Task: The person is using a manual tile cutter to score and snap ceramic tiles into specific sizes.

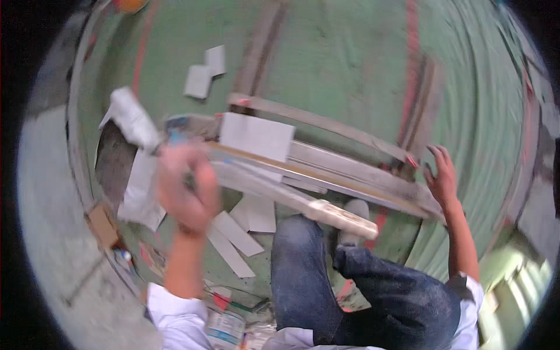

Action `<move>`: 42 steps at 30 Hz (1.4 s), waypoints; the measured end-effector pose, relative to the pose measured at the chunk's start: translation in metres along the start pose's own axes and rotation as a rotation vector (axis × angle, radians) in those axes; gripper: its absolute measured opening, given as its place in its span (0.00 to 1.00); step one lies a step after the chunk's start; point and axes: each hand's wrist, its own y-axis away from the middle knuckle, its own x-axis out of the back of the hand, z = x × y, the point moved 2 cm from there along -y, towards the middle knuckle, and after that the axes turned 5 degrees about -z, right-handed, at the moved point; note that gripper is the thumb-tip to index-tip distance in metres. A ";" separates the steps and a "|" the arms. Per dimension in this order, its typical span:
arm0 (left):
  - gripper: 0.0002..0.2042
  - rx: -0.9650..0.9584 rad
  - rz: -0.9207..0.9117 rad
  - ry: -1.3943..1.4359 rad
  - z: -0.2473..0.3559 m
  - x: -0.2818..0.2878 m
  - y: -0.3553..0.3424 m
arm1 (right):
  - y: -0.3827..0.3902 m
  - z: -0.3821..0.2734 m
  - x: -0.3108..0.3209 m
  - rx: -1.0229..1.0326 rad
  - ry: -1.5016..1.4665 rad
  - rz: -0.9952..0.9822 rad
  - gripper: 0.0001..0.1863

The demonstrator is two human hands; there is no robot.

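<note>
My left hand (188,185) is blurred, its fingers curled, above the left end of the long wooden beam. What is in its grip, if anything, is smeared. Beside it begins the flat grey blade of a long tool that looks like a handsaw (344,219), whose cream handle reaches over my knee and shoe. Whether my hand touches the blade, I cannot tell. My right hand (442,178) hovers by the beam's right end, fingers apart, holding nothing. A white rectangular sheet (256,135) lies on the wooden beam (356,179) between my hands.
White strips (236,239) lie on the green floor covering (344,76) left of my knee. Two white pieces (199,80) lie farther off. Crumpled white material (133,119) and a brown box (102,226) are at left. A white tub (226,328) stands near my left forearm. Timbers (421,105) run away behind the beam.
</note>
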 end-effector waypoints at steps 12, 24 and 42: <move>0.21 0.165 -0.613 0.240 0.090 -0.185 0.191 | -0.225 -0.297 -0.075 0.499 -0.189 -0.258 0.15; 0.28 0.197 -0.256 0.131 0.045 -0.284 0.167 | -0.282 -0.377 -0.195 0.459 -0.119 -0.077 0.13; 0.23 0.394 -0.243 0.140 0.057 -0.292 0.144 | -0.282 -0.372 -0.203 0.554 -0.074 -0.007 0.14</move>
